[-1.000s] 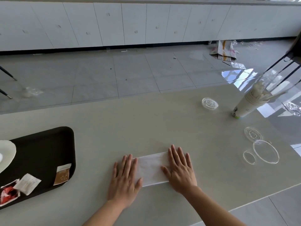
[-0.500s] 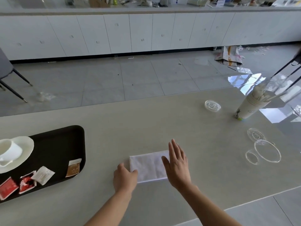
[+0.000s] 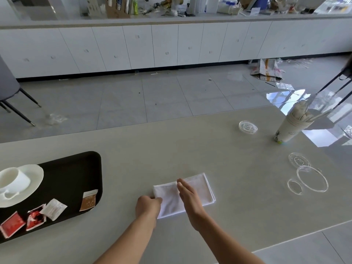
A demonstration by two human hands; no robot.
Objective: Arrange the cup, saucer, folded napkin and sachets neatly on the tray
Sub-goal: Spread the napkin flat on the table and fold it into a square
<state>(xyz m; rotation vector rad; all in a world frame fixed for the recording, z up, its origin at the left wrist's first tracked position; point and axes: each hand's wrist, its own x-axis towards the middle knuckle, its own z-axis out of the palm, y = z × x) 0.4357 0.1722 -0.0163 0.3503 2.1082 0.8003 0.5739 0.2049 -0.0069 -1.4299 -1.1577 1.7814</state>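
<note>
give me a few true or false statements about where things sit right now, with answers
1. The napkin lies on the tray. False: it lies on the table, right of the tray.
2. The cup sits on the saucer. True.
3. The left hand pinches the napkin's left edge. True.
4. The sachets lie on the bare table. False: they lie on the tray.

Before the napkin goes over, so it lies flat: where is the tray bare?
Bare: the far right of the tray, between the saucer and the brown sachet, up to the far rim. Crowded: the near left, where two red sachets and a white sachet lie close.
</note>
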